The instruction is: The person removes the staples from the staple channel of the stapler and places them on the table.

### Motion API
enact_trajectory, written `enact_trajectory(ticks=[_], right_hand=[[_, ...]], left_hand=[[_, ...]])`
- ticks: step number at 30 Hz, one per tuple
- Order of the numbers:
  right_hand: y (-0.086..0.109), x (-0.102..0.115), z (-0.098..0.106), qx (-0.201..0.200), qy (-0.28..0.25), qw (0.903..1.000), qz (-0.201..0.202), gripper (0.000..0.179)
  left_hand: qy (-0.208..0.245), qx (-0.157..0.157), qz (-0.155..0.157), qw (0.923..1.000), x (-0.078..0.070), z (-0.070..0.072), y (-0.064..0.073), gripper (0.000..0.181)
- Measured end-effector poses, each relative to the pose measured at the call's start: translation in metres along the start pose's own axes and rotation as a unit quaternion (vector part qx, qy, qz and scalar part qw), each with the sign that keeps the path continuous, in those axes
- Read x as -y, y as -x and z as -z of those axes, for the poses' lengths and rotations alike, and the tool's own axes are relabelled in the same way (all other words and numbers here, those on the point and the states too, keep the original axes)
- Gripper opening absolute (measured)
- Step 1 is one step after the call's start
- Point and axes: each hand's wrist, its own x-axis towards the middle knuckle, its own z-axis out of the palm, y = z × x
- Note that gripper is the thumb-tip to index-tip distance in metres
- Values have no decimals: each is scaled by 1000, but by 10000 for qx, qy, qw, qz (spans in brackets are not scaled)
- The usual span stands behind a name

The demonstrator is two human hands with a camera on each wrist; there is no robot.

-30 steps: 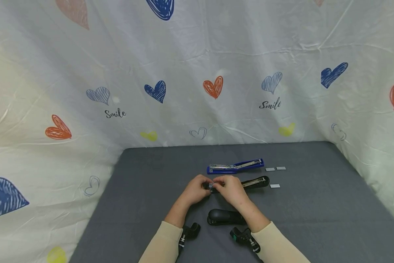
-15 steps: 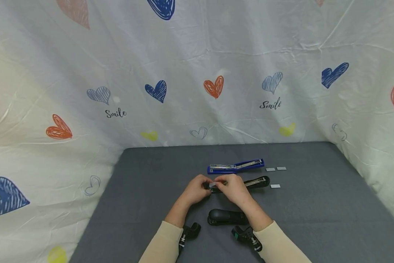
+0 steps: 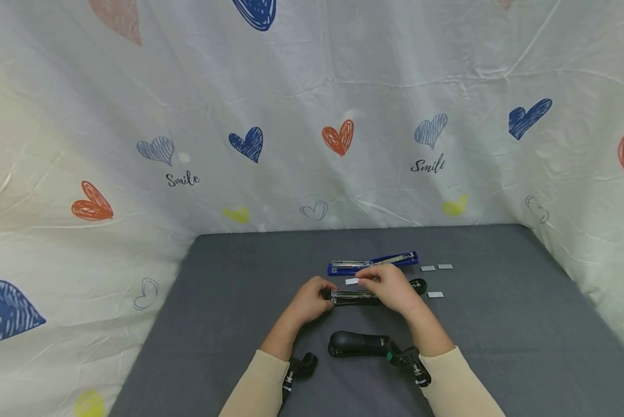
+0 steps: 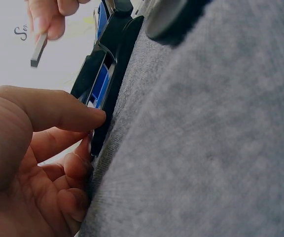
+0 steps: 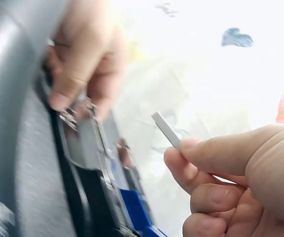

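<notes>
A black stapler [image 3: 351, 297] lies opened out flat on the grey table, its metal staple channel facing up. My left hand [image 3: 308, 300] pinches its left end between thumb and fingers, also plain in the left wrist view. Just above the stapler, my right hand [image 3: 390, 286] holds a small strip of staples [image 3: 351, 281] between thumb and index finger; one end sticks out in the right wrist view. The right hand covers part of the stapler's middle in the head view. Behind it lies an opened blue stapler [image 3: 349, 267].
Three more staple strips [image 3: 435, 295] lie right of the staplers. A closed black stapler [image 3: 359, 344] rests nearer me, close to the right wrist's camera mount [image 3: 408, 359]. A white curtain [image 3: 291, 191] printed with hearts hangs behind the grey table [image 3: 249, 272].
My right hand has lifted the staple strip off the black stapler's front end and moved right and away from me, baring the channel. The left hand has stayed in place.
</notes>
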Motion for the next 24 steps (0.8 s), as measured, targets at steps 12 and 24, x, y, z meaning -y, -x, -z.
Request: enact_trajectory(ticks=[12,24], right_hand=[[11,-7,37,-3,-31,9999,157,24],[17,-14,58,-180,-23,9998,34,24]], left_hand=[[66,8,109,9999,-1,-1,3,30],[122,19,138,9998,-3,0,4,31]])
